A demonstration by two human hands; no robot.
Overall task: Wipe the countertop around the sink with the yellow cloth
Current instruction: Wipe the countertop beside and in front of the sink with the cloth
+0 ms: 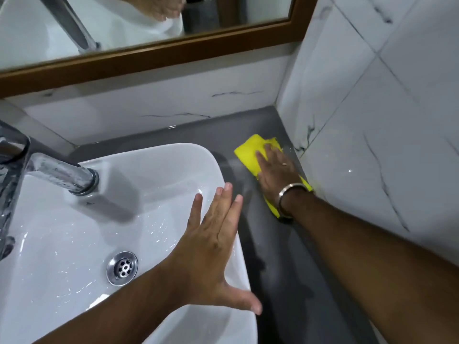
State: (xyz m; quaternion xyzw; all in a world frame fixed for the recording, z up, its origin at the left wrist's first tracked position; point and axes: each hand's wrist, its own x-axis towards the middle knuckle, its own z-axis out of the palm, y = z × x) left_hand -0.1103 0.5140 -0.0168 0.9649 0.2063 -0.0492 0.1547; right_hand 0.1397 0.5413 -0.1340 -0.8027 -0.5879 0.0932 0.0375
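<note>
Near the surface's (pixel 260 244) far right corner, right hand (pixel 275 170) pressed flat, fingers spread, on yellow cloth (pixel 250 151) beside wall. Left hand (pixel 211 247) open, empty, over sink (pixel 149 170) rim.

I see the yellow cloth (pixel 250 151) spread flat on the grey countertop (pixel 270 244), between the white sink (pixel 211 155) and the tiled side wall.

A bathroom: white basin (pixel 139 219), chrome tap (pixel 62 175), wood-framed mirror (pixel 154 53), marble-look wall tiles (pixel 372 108).
</note>
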